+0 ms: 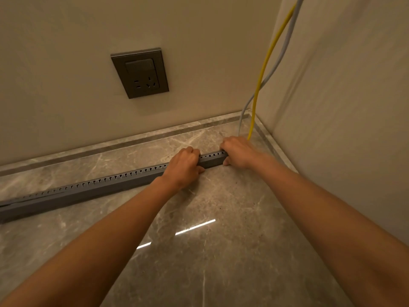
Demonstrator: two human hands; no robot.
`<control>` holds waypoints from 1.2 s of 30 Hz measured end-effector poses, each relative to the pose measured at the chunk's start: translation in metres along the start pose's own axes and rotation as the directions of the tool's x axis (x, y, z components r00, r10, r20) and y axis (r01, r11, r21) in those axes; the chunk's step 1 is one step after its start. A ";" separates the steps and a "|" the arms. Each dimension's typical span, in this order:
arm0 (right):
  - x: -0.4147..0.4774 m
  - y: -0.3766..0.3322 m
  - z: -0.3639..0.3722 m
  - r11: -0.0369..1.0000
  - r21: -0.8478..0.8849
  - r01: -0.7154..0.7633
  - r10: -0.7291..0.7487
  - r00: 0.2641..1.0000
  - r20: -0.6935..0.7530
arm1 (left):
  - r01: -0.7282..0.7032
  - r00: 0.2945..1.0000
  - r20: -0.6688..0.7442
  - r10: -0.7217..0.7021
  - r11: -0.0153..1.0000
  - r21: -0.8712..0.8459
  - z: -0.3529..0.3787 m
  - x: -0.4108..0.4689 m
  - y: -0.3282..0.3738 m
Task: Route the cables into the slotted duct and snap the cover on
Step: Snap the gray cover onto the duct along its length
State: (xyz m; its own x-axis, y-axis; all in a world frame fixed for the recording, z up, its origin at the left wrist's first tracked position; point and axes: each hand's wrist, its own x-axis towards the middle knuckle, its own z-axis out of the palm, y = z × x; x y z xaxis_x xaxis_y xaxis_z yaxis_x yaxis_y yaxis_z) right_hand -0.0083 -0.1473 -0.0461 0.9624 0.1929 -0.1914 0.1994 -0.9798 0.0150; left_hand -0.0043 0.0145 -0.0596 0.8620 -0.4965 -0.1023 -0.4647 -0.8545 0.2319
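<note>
While both arms reach forward, left hand (183,166) and right hand (238,152) palm-down, fingers curled gripping the slotted duct (88,189).

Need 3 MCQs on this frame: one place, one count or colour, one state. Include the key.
1. Where is the right hand on the grey duct?
A. its corner-side end
B. its middle
C. off it

2. How many cables hang in the corner?
A. one
B. two
C. four

3. What is plugged into the wall socket?
A. a charger
B. a yellow plug
C. nothing

Key: A, the hand wraps the duct end near the corner; B, one yellow cable and one grey cable; C, the socket holes are bare.
</note>
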 end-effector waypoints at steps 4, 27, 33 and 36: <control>-0.004 0.006 -0.008 0.996 -0.059 -0.074 0.075 0.997 0.015 | 0.024 1.000 0.007 -0.023 0.995 -0.092 -0.008 -0.008 -0.016; -0.002 -0.070 0.003 0.967 0.250 0.039 -0.030 0.999 -0.042 | 0.112 0.988 -0.093 -0.125 0.985 -0.134 -0.009 -0.037 -0.040; 0.000 -0.076 0.001 0.983 0.183 0.004 0.001 1.000 -0.028 | 0.137 0.989 -0.032 -0.144 0.976 -0.169 -0.016 -0.045 -0.061; 0.004 -0.086 0.001 0.989 0.147 0.020 -0.017 1.000 -0.021 | 0.164 0.986 0.006 -0.164 0.983 -0.081 -0.020 -0.054 -0.077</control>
State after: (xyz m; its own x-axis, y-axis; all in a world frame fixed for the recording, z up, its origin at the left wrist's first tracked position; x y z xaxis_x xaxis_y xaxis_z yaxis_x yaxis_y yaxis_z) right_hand -0.0218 -0.0626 -0.0495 0.9625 0.2105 -0.1710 0.1891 -0.9729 -0.1332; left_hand -0.0110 0.1104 -0.0530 0.9253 -0.3506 -0.1445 -0.2993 -0.9092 0.2893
